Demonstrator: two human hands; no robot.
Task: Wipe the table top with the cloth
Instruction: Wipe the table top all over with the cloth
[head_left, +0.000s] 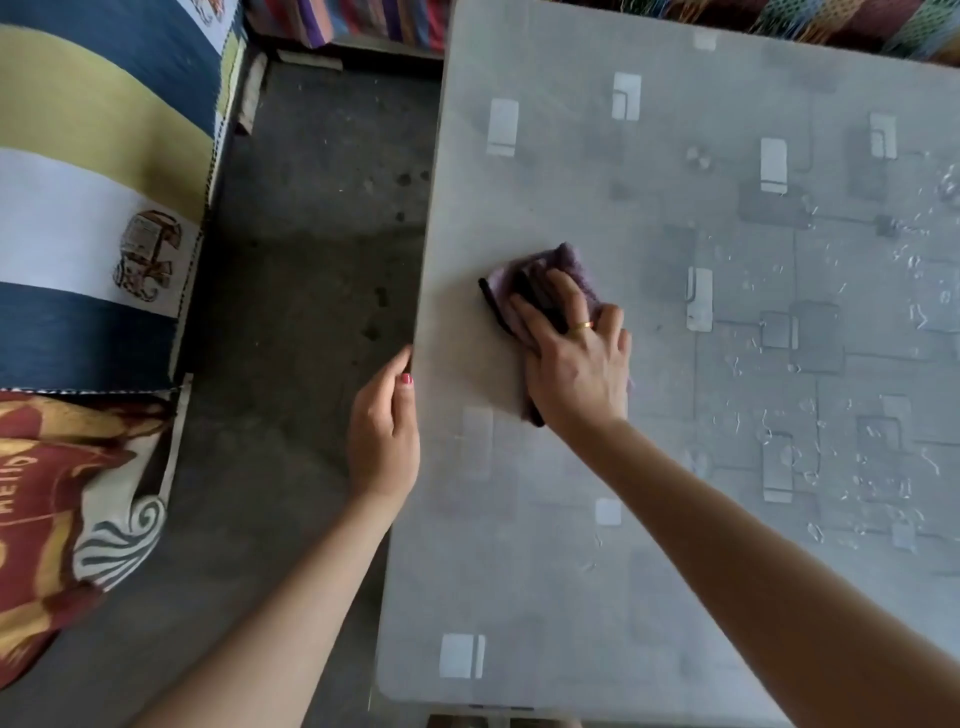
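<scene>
Forearms reach in from six o'clock, both bare. Left hand (384, 436) sits at the table's (545, 597) left edge, around nine o'clock of centre, fingers relaxed and lying along the rim, thumb (pink nail polish showing) just touching it, holding nothing. Right hand (574, 358) is flat on the purple cloth (569, 265), fingers straight and spread, pressing it down onto the table top, a gold ring (582, 326) on one finger. That cloth is bunched under the palm, near the left edge of the table, poking out past the fingertips toward twelve o'clock. Over at three o'clock, small pale scraps (883, 291) are scattered across the grey patterned surface. Grey concrete floor (311, 249) runs up the gap at ten o'clock, with a striped blue, yellow and white bedspread (93, 156) beside it and a red-and-gold cushion (57, 509) at eight o'clock.
</scene>
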